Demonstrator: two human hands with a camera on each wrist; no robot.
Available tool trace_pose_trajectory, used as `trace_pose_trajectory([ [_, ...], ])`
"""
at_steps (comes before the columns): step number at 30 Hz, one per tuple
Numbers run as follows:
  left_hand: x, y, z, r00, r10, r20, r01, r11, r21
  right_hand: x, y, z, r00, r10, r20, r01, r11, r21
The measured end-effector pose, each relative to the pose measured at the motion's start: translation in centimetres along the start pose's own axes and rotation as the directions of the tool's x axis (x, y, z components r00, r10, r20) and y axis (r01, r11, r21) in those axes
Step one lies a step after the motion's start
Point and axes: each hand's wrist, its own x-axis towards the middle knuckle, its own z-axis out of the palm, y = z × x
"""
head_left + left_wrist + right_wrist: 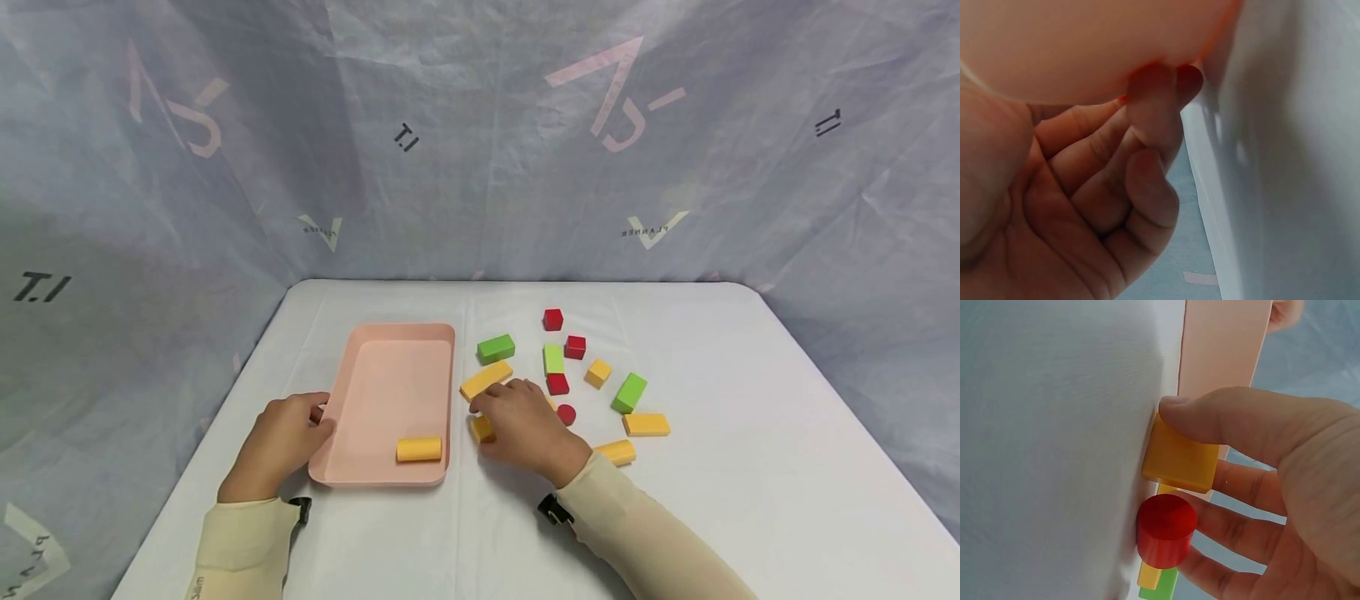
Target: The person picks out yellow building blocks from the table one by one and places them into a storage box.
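Observation:
My left hand [281,437] grips the left rim of a shallow pink tray [337,408]. In the left wrist view its fingers [1154,106] curl beneath the tray's edge. One yellow cylinder [419,449] lies inside the tray, near its front right corner. Just right of the tray, my right hand [525,425] pinches a yellow block [482,429] low over the white table. The right wrist view shows the thumb on that yellow block [1182,456], with fingers partly hidden behind it. Close by those fingers is a red cylinder [1166,531].
Beyond the right hand lie a long yellow block [486,380] and a green block [496,348]. Red cubes [552,319], a light green block [553,359], a yellow cube [598,373] and several other blocks spread rightward. Another yellow cylinder [617,452] lies by the right sleeve.

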Motion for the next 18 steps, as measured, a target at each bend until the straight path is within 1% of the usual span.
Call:
trace_pose_trajectory([
  [5, 0.01, -0.08, -0.01, 1.000, 0.010, -0.003, -0.010, 1.000, 0.000, 0.05, 0.11, 0.20, 1.000, -0.001, 0.006, 0.001, 1.000, 0.000],
  [13, 0.04, 0.01, 0.00, 1.000, 0.000, 0.001, 0.000, 1.000, 0.006, 0.17, 0.22, 0.58, 1.000, 0.010, 0.021, -0.010, 1.000, 0.019],
  [18, -0.01, 0.03, -0.06, 1.000, 0.000, 0.002, 0.000, 1.000, 0.006, 0.15, 0.20, 0.68, 1.000, 0.004, 0.021, -0.004, 1.000, 0.011],
])
